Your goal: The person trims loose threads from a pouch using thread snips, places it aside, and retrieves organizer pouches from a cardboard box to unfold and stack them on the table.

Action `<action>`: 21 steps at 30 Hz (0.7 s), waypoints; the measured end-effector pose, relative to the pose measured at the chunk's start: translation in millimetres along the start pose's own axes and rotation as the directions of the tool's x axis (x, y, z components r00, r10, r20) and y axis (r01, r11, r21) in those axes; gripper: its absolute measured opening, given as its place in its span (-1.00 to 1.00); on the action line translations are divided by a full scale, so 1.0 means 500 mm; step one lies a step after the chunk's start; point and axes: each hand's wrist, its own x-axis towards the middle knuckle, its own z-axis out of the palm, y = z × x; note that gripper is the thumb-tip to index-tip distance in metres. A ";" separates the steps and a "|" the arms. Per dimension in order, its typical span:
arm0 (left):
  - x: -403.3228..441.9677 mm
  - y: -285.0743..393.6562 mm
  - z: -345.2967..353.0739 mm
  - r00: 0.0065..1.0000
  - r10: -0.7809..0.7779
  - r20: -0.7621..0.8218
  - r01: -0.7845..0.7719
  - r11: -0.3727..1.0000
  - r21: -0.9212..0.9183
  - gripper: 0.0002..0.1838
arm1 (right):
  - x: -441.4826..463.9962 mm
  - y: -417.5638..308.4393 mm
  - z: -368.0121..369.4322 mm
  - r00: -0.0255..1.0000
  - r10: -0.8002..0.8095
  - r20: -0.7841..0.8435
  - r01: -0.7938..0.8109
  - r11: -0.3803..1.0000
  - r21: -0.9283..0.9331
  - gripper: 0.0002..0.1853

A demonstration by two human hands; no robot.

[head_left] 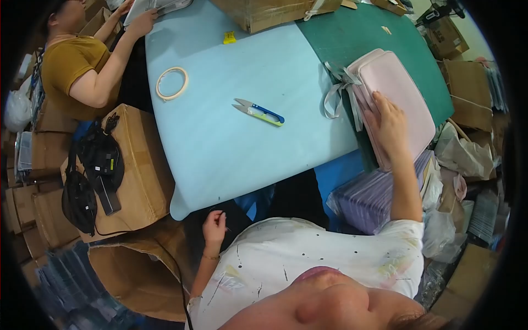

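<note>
My right hand lies flat, with its fingers stretched out, on a pale pink padded case at the table's right side. A grey ribbon is tied in a bow at the case's left edge, its tails hanging over the blue surface. Below the table's front edge, my left hand is closed with curled fingers; whatever it may pinch is too small to make out. Thread snips with blue and green handles lie mid-table, apart from both hands.
On the blue tabletop are a tape roll, a small yellow piece and a cardboard box. A co-worker stands at far left. Black pouches rest on a carton; purple wrapped stacks sit below right.
</note>
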 end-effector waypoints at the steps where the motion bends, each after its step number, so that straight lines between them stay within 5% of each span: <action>1: -0.002 -0.002 0.018 0.982 0.191 -0.014 -0.189 0.980 0.063 -0.83 | 0.042 0.000 -0.034 0.983 0.076 0.166 -0.073 0.997 -0.026 -0.62; 2: -0.010 0.095 0.026 0.972 0.236 -0.001 -0.235 0.969 0.079 -0.85 | 0.079 0.004 -0.054 0.934 0.153 0.322 -0.139 0.988 -0.064 -0.68; 4: -0.004 0.186 0.058 0.909 0.410 0.073 -0.416 0.900 0.130 -0.86 | 0.159 0.023 -0.046 0.987 -0.161 -0.010 0.161 0.985 0.065 -0.78; 5: -0.001 0.225 0.074 0.866 0.488 0.112 -0.500 0.855 0.139 -0.87 | 0.181 0.025 -0.039 0.934 -0.301 -0.191 0.323 0.942 0.094 -0.83; 8: -0.002 0.340 0.122 0.711 0.689 0.139 -0.703 0.699 0.130 -0.87 | 0.193 -0.121 -0.016 0.803 -0.570 -0.174 0.573 0.658 0.489 -0.81; 9: 0.002 0.368 0.139 0.631 0.765 0.130 -0.776 0.621 0.111 -0.87 | 0.183 -0.178 0.017 0.737 -0.637 -0.226 0.658 0.601 0.453 -0.74; 11: 0.009 0.427 0.157 0.400 0.907 0.133 -0.916 0.394 0.072 -0.82 | 0.145 -0.288 0.047 0.714 -0.690 -0.116 0.635 0.569 0.523 -0.54; 14: 0.022 0.484 0.169 0.256 0.961 0.103 -0.965 0.249 0.080 -0.73 | 0.125 -0.373 0.120 0.707 -0.701 -0.092 0.636 0.575 0.515 -0.56; 21: 0.066 0.567 0.222 0.146 0.987 0.066 -0.987 0.140 0.084 -0.75 | 0.168 -0.307 0.146 0.726 -0.687 -0.018 0.655 0.684 0.322 -0.74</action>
